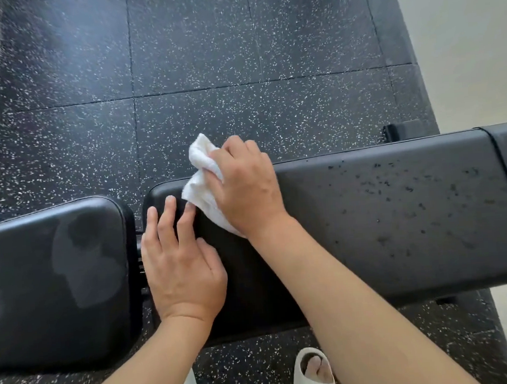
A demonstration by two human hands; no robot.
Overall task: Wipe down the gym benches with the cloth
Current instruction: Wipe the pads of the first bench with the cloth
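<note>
Nearest to me, one foot in a white sandal [315, 373] stands on the speckled floor [207, 60], just below the near edge of the bench. I count two dark pads: a short seat pad [54, 280] on the left and a long pad [398, 220] running off to the right, with a narrow gap between them. My left hand [181, 269] lies flat at the long pad's left end, fingers straight and slightly spread. Beyond it my right hand [246, 186] grips the one white cloth [204, 177], bunched and pressed near the pad's far left corner. Dark specks dot the pad's right half. I see no containers.
</note>
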